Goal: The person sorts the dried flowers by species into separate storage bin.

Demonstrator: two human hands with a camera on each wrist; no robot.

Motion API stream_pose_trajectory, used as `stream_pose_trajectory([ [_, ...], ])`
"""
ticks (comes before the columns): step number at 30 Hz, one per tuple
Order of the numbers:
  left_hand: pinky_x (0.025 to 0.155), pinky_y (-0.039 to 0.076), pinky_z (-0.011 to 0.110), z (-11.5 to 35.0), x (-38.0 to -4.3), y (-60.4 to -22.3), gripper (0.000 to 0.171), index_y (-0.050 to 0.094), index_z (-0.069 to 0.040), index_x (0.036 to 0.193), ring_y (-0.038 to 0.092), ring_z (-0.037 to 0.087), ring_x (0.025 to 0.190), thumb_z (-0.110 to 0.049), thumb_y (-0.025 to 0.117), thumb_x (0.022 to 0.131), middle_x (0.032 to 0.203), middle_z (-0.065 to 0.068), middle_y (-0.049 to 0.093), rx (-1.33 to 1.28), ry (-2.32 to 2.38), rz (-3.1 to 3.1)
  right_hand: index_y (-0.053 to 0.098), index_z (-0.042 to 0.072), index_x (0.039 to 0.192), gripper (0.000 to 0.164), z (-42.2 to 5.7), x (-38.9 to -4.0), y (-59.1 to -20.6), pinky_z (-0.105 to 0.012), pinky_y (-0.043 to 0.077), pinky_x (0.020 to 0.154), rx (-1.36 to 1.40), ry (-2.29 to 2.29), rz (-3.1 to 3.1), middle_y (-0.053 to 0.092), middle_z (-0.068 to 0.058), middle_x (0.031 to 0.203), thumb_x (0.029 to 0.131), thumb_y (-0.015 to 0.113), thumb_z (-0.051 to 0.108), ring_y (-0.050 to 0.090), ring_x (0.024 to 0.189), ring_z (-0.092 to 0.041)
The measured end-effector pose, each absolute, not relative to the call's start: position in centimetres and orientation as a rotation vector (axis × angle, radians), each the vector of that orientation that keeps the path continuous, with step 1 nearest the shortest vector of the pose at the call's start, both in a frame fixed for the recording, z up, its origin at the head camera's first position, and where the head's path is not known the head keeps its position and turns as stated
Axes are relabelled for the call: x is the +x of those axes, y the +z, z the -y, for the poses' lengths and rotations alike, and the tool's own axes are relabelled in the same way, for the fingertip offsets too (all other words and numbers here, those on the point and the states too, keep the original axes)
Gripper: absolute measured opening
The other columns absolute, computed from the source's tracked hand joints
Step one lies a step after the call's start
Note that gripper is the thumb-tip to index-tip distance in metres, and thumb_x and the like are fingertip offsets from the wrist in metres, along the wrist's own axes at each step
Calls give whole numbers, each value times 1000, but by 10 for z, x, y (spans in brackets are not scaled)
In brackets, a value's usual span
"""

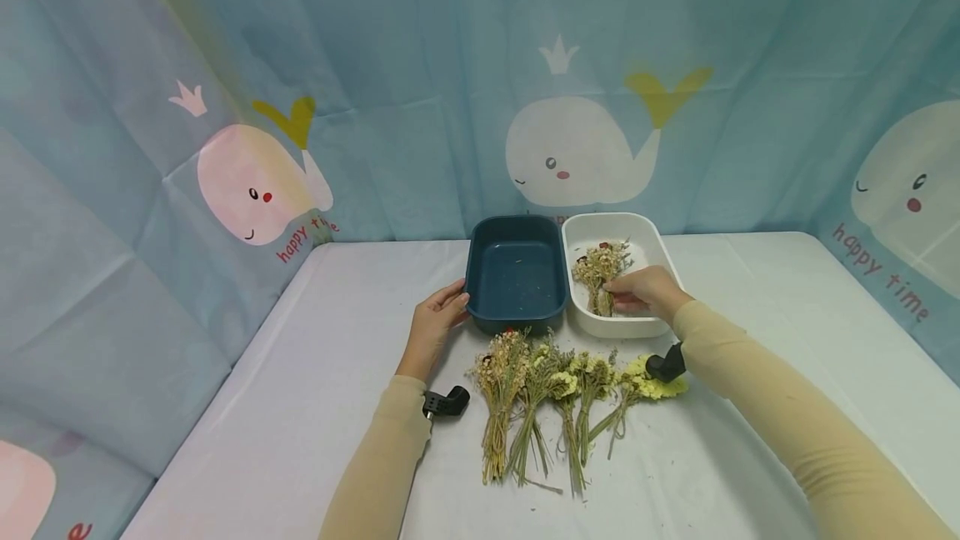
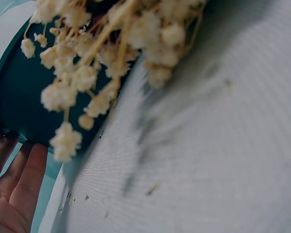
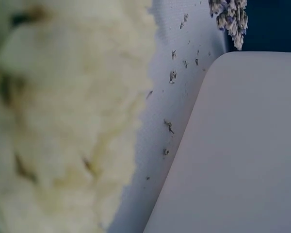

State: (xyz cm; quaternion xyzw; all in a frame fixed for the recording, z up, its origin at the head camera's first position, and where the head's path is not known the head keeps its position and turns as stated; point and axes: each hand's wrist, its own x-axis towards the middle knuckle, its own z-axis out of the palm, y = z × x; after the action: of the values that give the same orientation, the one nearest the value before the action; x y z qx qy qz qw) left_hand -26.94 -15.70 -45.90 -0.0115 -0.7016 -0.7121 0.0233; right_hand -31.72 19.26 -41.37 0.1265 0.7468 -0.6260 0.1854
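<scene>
Head view: bright, diffuse light; the curtain behind the blue tub is evenly lit, turning paler and pinkish far to the tub's left, with a yellowish streak high on that same side; the table bears soft shadows, one broad and faint beside the right sleeve, nearer than the blue tub and to its right. Left wrist view: dimmer, cool in tone; the pale flowers before the blue tub are softly blurred, a diffuse shadow lying beside them. Right wrist view: dim, bluish; the yellow flowers, apart from the blue tub, are strongly out of focus; the white tub adjoining it appears greyed.
</scene>
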Motion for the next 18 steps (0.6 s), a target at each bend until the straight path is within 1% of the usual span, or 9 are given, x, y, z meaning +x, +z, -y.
stream_pose_trajectory([
  [8,103,56,38,156,-272,-458,47,56,-8,142,59,27,129,-21,65,98,145,13,56,-39,-2196,2165,63,0,98,13,-193,-320,-413,-22,63,67,364,-1732,-2162,66,1,65,90,72,6,66,59,-8],
  [13,102,57,38,156,-271,-458,47,56,-8,142,61,26,127,-21,66,97,145,14,56,-49,-2195,2158,64,-5,104,19,-192,-318,-412,-23,63,66,334,-1719,-2196,66,1,65,90,72,5,66,59,-8],
  [18,102,56,39,156,-271,-458,48,55,-7,142,61,26,127,-22,66,97,145,15,56,-51,-2193,2161,63,-12,113,30,-192,-313,-406,-26,64,68,283,-1673,-2237,69,0,66,90,72,5,69,61,-10],
])
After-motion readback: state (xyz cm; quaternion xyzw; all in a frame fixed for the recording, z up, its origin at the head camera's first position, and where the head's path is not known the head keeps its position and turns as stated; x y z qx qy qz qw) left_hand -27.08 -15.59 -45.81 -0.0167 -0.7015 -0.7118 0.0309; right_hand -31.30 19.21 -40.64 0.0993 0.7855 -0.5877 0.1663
